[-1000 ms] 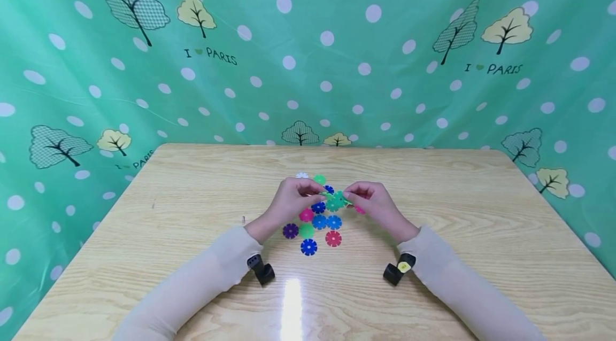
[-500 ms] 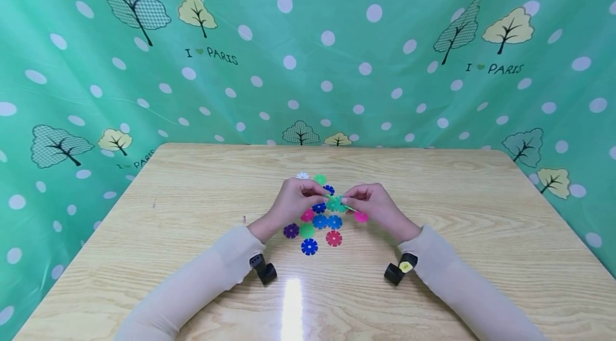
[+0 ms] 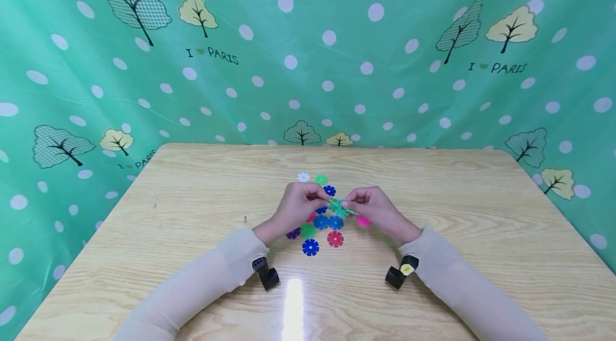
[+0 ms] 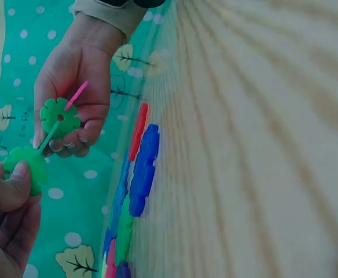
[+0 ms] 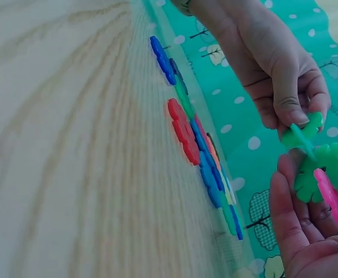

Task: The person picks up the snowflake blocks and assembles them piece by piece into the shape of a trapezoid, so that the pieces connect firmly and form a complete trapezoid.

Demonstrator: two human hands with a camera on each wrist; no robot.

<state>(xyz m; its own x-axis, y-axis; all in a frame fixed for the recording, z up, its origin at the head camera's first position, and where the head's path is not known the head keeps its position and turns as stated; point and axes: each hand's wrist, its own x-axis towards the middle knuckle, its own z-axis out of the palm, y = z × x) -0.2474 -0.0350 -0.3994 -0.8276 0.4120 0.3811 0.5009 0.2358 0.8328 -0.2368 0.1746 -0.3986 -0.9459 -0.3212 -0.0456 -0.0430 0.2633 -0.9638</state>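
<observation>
Above the table, my left hand [image 3: 297,206] pinches a light green notched plastic disc [image 4: 27,168] between thumb and fingertips. A teal green disc [image 3: 339,208] slots into it edge-on. On its other side it joins a second green disc [image 5: 324,174], which my right hand [image 3: 377,211] holds by the rim. A pink disc [image 5: 334,202] sticks out from that green one, close to the right palm. So the joined discs span both hands. Below and in front of the hands, loose discs lie on the table, among them a red disc [image 3: 335,239] and a dark blue disc [image 3: 310,247].
Nearer the back lie a white disc [image 3: 303,177], a green disc [image 3: 321,179] and a blue disc [image 3: 329,190]. A purple disc [image 3: 293,233] is partly hidden by the left wrist. The wooden table [image 3: 202,180] ends at a green dotted cloth [image 3: 264,36].
Both hands have come down slightly toward the person with the joined discs. The pink disc shows more beside the right hand than a second ago. The loose discs stay put.
</observation>
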